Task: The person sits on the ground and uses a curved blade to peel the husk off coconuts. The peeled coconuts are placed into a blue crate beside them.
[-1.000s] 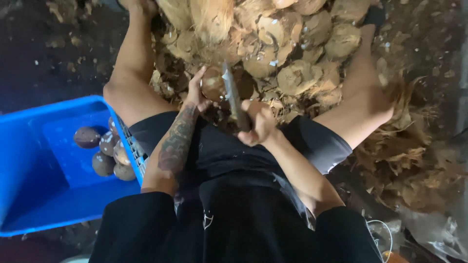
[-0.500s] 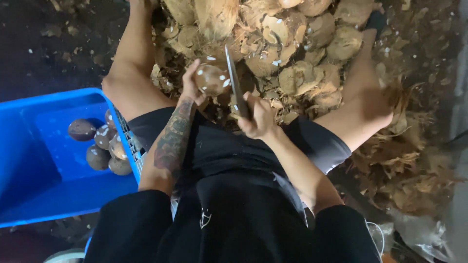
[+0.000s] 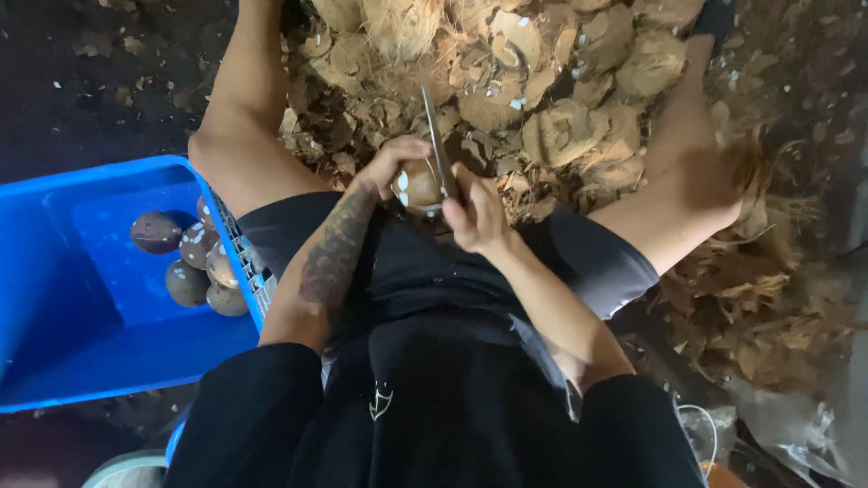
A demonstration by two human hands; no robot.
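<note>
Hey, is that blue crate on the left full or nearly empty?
Nearly empty. The blue crate holds only five or so brown coconuts clustered by its right wall; most of its floor is bare.

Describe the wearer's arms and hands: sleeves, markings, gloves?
Both hands bare, no gloves: left hand, right hand. Black short sleeves cover the upper arms; forearms are uncovered. The left forearm carries a dark tattoo along its length. The right forearm shows no markings. No watch or rings visible.

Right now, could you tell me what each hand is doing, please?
Left hand: closed around a coconut.
Right hand: closed on a knife set against it.
</note>
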